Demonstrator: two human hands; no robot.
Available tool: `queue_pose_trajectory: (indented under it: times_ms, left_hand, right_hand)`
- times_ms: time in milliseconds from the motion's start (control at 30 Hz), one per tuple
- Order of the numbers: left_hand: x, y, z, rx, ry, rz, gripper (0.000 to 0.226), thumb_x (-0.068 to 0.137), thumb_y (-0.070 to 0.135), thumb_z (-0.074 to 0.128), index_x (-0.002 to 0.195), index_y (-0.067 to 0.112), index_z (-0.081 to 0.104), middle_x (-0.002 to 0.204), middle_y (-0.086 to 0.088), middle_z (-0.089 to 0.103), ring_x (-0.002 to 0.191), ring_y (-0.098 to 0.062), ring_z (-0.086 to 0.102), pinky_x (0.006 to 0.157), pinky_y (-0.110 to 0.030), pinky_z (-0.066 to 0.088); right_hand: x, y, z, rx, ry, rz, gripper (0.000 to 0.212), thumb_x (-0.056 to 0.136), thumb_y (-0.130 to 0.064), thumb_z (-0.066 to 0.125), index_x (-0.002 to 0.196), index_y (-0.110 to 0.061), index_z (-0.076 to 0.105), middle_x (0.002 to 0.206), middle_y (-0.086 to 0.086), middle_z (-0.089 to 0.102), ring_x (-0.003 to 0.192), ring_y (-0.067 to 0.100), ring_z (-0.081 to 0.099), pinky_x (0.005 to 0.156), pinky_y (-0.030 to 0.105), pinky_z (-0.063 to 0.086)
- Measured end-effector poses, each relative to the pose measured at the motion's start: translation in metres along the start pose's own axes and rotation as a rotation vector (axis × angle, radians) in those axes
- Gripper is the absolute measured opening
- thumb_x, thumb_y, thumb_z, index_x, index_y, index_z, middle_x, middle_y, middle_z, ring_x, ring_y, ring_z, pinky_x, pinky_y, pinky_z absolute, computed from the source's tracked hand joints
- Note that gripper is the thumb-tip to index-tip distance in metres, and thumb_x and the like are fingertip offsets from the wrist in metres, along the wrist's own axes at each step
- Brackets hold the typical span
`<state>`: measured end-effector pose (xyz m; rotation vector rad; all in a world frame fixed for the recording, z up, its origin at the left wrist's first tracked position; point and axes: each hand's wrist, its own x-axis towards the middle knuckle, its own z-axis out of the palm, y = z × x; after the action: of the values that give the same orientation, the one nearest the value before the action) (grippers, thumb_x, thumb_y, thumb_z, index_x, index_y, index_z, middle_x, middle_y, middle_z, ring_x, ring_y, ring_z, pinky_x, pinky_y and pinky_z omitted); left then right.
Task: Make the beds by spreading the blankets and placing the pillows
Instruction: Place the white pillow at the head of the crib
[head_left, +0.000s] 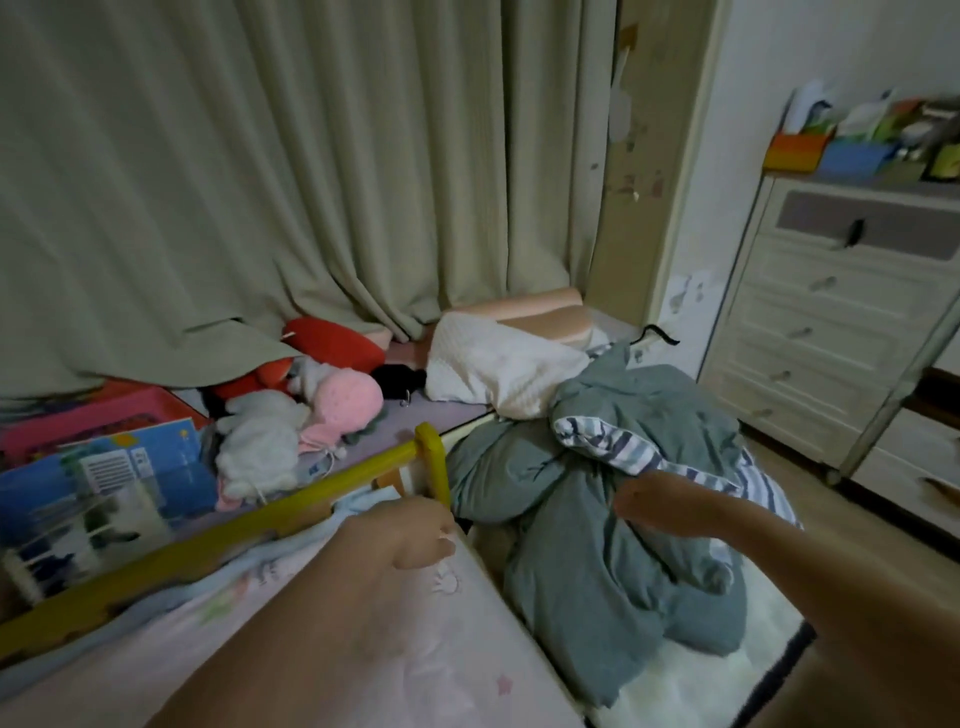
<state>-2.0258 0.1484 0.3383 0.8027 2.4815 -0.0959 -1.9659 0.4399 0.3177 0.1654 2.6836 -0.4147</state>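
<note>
At far left, a blue picture book (104, 473) and a pink board (93, 415) lie behind the yellow bed rail (291, 504), which runs diagonally toward a corner post. Past it I see a white stuffed toy (260, 441), a pink knitted toy (348, 397) and a red cushion (332, 343) heaped under the pale green curtain (260, 156). My left hand (415, 532) sits curled at the corner of the small bed, its fingers closed on the edge of the pale pink printed sheet (337, 649) just beside the rail's post. At centre, a white textured pillow (493, 369) rests against a peach bolster (540, 312) at the head of the low bed. The grey-green blanket (597, 545), striped on its underside, lies bunched in a heap on that bed. My right hand (660, 501) presses into the heap near the striped fold; its fingers are buried in the fabric, so I cannot tell whether they grip. At far right stands a white chest of drawers (810, 338) with cluttered boxes on top.
</note>
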Motion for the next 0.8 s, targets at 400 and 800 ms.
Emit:
queue_pose_trajectory:
  times_ms: [400, 800]
  left_hand:
    - [0.097, 0.067, -0.037, 0.033, 0.138, -0.058, 0.035, 0.096, 0.033, 0.044, 0.126, 0.018, 0.054, 0.126, -0.005, 0.055, 0.114, -0.024, 0.055, 0.095, -0.037, 0.046]
    - [0.23, 0.046, -0.07, 0.115, 0.224, -0.206, 0.057, 0.094, 0.036, 0.05, 0.144, 0.013, 0.033, 0.153, -0.011, 0.025, 0.144, -0.03, 0.013, 0.114, -0.041, 0.023]
  right_hand:
    - [0.105, 0.09, -0.075, 0.071, 0.063, -0.047, 0.019, 0.094, -0.013, 0.052, 0.103, -0.004, 0.067, 0.101, 0.015, 0.065, 0.086, 0.023, 0.061, 0.054, 0.013, 0.038]
    - [0.204, 0.145, -0.098, -0.138, 0.103, -0.001, 0.035, 0.099, -0.021, 0.041, 0.127, -0.004, 0.054, 0.135, 0.014, 0.053, 0.124, 0.026, 0.05, 0.099, 0.028, 0.038]
